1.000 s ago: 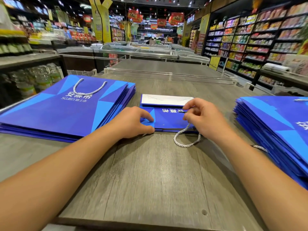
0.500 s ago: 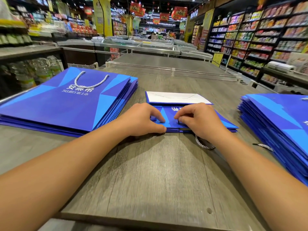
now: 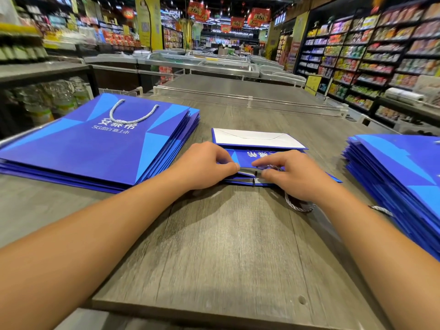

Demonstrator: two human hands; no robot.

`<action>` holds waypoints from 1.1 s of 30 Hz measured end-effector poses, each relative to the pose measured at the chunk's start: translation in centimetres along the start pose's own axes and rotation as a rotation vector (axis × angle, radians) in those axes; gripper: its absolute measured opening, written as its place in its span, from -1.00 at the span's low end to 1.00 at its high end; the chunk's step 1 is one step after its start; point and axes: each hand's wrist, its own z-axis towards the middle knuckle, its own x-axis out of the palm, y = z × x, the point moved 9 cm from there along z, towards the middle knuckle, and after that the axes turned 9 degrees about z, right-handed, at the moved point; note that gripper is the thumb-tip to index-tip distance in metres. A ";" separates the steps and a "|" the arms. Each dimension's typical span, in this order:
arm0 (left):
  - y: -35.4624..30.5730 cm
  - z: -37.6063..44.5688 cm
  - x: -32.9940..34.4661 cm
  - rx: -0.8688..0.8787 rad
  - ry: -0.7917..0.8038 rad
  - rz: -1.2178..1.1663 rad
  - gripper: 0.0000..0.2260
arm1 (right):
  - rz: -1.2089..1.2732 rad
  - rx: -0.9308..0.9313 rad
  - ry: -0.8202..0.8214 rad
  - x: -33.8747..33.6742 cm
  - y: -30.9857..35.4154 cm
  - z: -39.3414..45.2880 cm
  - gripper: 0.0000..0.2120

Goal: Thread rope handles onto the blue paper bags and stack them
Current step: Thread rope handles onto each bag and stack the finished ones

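head view: flat blue bag (image 3: 247, 158) at frame centre on grey table (image 3: 214, 246), white base flap folded up at far end. left hand (image 3: 204, 166) pinches near top edge of bag, thumb and forefinger curled on paper, mouth parted slightly. right hand (image 3: 292, 177) just beside it, fingers curled round rope (image 3: 297, 206) at bag's edge; rope loop trails under wrist onto table. left stack (image 3: 95, 148) at frame left, roped bag on top. right stack (image 3: 404, 177) at right edge.
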 end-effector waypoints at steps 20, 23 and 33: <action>-2.6 -0.7 -1.1 0.046 -0.248 -0.030 -0.91 | -0.149 0.001 -0.254 0.5 1.8 1.0 -0.78; -2.5 -0.8 -1.5 0.038 -0.320 0.012 -0.92 | -0.153 0.006 -0.294 0.4 1.9 0.9 -0.76; -1.5 -0.5 -1.5 -0.002 -0.326 -0.015 -0.88 | -0.061 -0.002 -0.358 0.3 2.4 0.6 -0.82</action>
